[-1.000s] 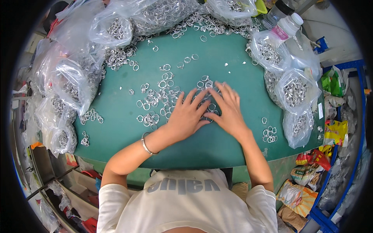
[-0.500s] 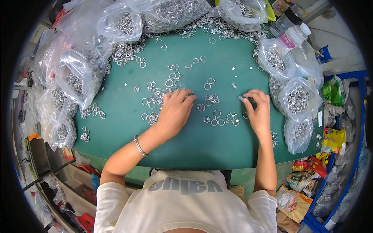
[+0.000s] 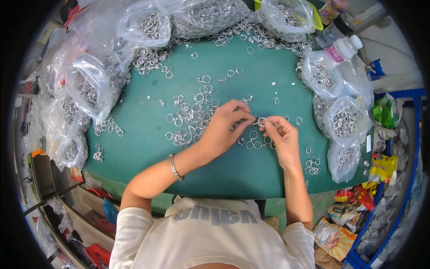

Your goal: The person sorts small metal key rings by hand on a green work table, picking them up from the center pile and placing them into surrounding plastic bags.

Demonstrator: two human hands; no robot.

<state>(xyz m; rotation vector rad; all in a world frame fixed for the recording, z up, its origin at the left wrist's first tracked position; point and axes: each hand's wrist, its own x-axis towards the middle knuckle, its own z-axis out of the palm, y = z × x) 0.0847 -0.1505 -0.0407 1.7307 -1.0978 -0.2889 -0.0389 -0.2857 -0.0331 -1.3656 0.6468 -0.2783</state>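
A silver ring is held up between my two hands over the middle of the green table. My right hand pinches it between thumb and fingertips. From the other side, my left hand closes its thumb and fingertips at the ring's edge. Loose silver rings lie in a spread pile beside my left hand. Below the held ring a few more rings rest on the table, partly hidden by my right hand. Another small group of rings lies right of my right forearm.
Clear plastic bags filled with rings line the left, far and right sides of the green table. A white bottle stands at the far right. Blue shelving with packets is farther right.
My left hand has moved right, away from the pile, and my right hand has moved left. Their fingertips now meet at one ring. More rings lie at the right by my forearm.
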